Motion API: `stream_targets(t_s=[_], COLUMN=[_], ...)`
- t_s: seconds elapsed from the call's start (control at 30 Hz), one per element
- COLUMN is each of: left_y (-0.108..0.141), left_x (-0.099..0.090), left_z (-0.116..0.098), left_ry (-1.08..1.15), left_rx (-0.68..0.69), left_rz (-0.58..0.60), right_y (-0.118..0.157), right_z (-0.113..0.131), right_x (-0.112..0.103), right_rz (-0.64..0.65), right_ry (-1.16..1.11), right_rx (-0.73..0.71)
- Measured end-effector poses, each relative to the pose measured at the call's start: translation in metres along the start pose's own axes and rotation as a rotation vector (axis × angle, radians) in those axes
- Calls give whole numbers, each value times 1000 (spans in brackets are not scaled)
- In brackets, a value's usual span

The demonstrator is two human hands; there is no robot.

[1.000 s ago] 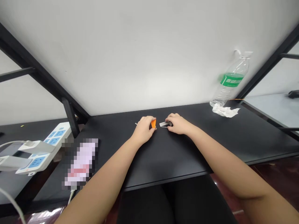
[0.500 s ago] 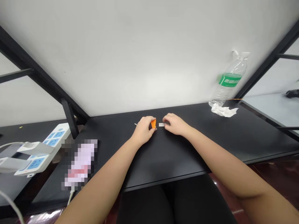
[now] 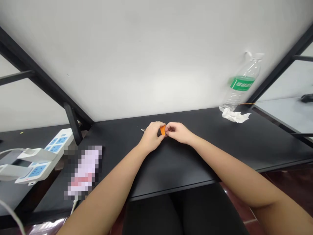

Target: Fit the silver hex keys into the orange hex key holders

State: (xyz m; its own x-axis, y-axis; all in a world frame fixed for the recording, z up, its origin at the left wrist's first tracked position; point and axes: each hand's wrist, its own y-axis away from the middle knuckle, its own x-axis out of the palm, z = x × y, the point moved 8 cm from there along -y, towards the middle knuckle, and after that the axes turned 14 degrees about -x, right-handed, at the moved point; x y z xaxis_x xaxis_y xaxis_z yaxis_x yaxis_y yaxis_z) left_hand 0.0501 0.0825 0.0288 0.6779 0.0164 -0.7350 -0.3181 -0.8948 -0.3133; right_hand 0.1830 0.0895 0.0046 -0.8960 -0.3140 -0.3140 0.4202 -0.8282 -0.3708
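Observation:
My left hand (image 3: 152, 134) is closed on a small orange piece (image 3: 163, 130), perhaps a little box, held between thumb and fingers just above the black tabletop (image 3: 171, 166). To the left of that hand, the end of a thin light-coloured stick (image 3: 143, 130) shows; the rest is hidden behind the hand. My right hand (image 3: 178, 132) is pinched closed, its fingertips against the right side of the orange piece. The thin silvery sticks it held a moment ago are hidden by the fingers and the orange piece.
A clear plastic bottle (image 3: 241, 83) with a green label leans by the wall at back right, a crumpled tissue (image 3: 235, 116) at its foot. On the left lie a blurred-out phone (image 3: 84, 171) on a cable and a white power strip (image 3: 52, 150) with plugs.
My right hand has moved left with the thin silvery sticks until its fingertips meet the orange piece; the sticks no longer show. The left hand has shifted slightly right.

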Motion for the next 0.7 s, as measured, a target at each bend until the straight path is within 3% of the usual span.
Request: stream_targets(t_s=[0.33,0.5,0.7], left_y=[-4,-2,-2], left_x=[1,2,4], left_z=[13,4,5], left_ry=[-48,-45,-80], left_rx=[-75,-21,-30], left_rz=[7,1,14], right_y=[2,-1,1], right_z=[-8,-7,-9], right_x=[-4,3,-1], right_rz=[-48,-51,-69], right_ry=[-59,-133,-76], right_rx=[152,76,135])
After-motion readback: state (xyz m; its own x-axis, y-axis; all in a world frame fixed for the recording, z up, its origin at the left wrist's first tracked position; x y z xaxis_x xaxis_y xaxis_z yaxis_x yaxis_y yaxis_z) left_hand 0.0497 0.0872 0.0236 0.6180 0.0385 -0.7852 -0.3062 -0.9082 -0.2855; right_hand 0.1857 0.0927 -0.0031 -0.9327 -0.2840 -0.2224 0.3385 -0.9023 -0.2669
